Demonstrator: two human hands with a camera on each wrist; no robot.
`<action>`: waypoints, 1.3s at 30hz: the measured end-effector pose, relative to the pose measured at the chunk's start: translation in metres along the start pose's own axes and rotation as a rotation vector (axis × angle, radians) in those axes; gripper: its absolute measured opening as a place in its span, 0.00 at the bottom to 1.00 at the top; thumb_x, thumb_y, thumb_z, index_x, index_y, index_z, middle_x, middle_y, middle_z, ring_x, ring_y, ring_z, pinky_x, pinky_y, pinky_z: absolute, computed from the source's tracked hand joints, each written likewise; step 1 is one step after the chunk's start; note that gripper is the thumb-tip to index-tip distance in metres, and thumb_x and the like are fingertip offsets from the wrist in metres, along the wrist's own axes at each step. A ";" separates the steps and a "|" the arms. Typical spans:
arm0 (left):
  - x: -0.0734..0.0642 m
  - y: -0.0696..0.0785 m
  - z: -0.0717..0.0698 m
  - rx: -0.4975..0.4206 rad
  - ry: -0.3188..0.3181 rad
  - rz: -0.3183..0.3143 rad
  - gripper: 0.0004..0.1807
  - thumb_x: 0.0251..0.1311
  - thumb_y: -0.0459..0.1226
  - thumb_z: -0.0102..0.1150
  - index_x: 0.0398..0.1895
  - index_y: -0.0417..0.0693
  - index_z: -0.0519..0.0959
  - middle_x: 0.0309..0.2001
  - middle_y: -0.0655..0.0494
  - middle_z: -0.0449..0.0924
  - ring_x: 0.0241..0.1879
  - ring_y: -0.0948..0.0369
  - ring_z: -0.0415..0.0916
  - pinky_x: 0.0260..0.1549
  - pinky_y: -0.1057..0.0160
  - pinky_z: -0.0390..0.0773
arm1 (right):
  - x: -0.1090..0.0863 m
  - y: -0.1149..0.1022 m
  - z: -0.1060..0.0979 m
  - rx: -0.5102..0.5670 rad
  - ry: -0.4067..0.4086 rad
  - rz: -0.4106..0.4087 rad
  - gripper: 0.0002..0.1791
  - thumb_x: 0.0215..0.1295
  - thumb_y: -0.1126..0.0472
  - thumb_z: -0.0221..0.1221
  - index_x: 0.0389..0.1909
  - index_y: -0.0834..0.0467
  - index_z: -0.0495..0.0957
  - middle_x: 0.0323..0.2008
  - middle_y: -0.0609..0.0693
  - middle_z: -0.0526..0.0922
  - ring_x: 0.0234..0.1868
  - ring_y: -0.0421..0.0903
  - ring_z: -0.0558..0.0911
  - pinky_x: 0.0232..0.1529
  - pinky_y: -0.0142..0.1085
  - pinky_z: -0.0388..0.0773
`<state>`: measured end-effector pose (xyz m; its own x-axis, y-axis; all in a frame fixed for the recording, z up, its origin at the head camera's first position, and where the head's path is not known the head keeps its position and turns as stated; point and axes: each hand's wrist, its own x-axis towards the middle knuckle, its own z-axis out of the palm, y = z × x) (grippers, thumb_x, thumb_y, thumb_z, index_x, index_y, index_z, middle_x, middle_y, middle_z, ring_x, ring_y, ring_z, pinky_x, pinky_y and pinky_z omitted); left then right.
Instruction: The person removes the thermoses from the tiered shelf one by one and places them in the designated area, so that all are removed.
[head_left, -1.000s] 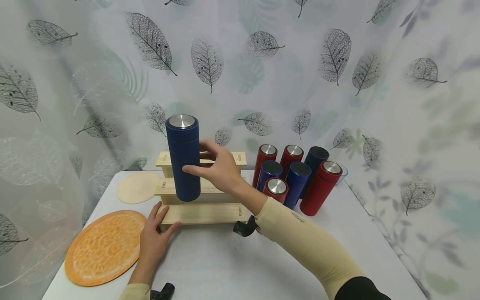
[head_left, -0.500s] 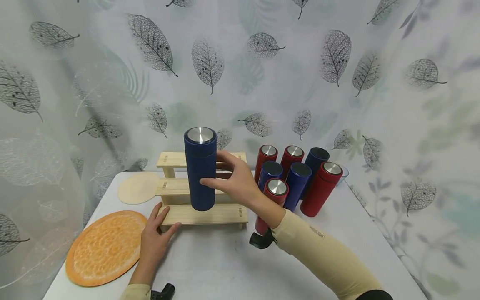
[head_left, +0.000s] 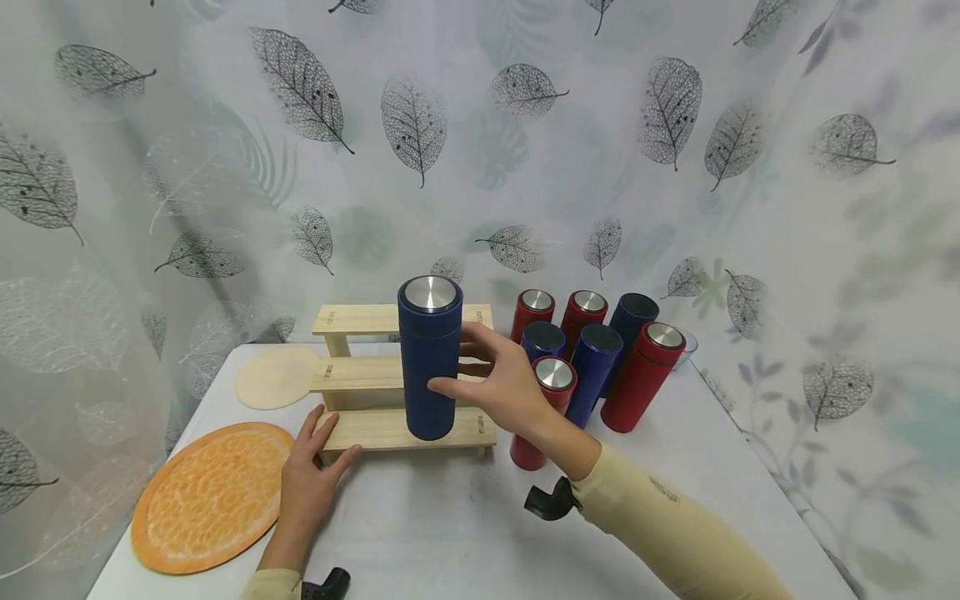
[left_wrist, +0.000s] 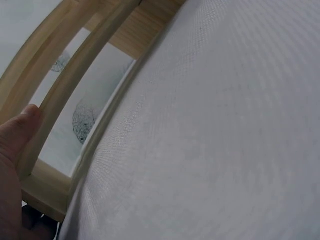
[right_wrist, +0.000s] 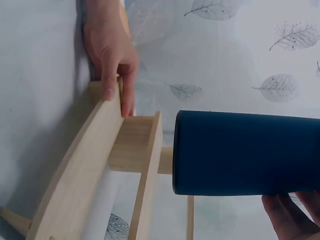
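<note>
My right hand grips a dark blue thermos with a silver lid top, thumb in front and fingers round its right side. The thermos is upright, overlapping the three-tier wooden rack in the head view. From the right wrist, the base of the blue thermos hangs clear of the boards. My left hand holds the left end of the rack's lowest board; the right wrist view has that hand with its thumb on the front and fingers behind the board.
Right of the rack stand several red thermoses and blue thermoses, close together. A clear glass item is partly hidden behind them. A bread-patterned oval mat and a pale round disc lie on the left of the white table.
The right hand has carried the blue thermos rightward and downward in the head view, away from the rack's left part. My left hand keeps its place on the rack.
</note>
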<state>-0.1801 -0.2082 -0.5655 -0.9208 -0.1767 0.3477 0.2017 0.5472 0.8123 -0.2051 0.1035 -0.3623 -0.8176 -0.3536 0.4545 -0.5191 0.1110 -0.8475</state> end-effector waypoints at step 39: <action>0.000 0.001 -0.001 -0.020 -0.005 0.008 0.40 0.63 0.40 0.81 0.76 0.38 0.76 0.83 0.41 0.60 0.80 0.38 0.58 0.58 0.88 0.56 | -0.079 0.007 -0.040 -0.094 0.053 0.062 0.38 0.61 0.63 0.79 0.72 0.53 0.78 0.59 0.50 0.88 0.57 0.55 0.88 0.56 0.61 0.84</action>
<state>-0.1798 -0.2085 -0.5643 -0.9209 -0.1683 0.3517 0.2156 0.5319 0.8189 -0.1537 0.1698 -0.3932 -0.8598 -0.2938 0.4177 -0.4859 0.2185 -0.8463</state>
